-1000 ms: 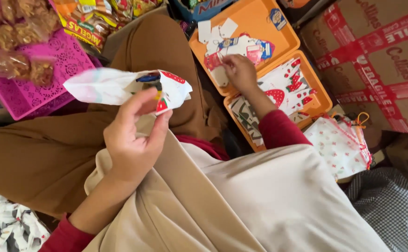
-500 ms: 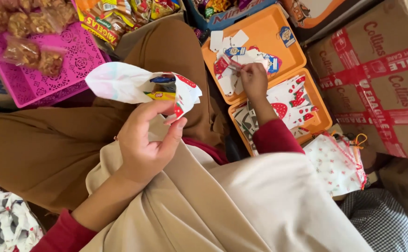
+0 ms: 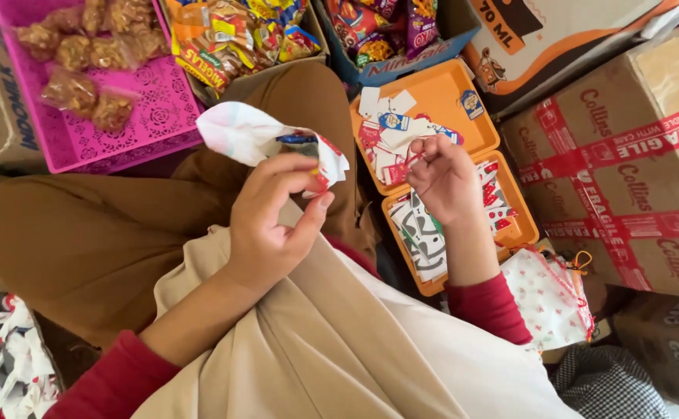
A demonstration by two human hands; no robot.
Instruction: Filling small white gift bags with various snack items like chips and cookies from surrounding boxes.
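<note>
The left hand pinches the mouth of a white paper bag between thumb and curled fingers, as before, the bag fanning out above the fingertips. The right hand has lifted off the orange tray and now nips a small red-and-white tag at its fingertips, with the loose tags lying just beyond them.
</note>
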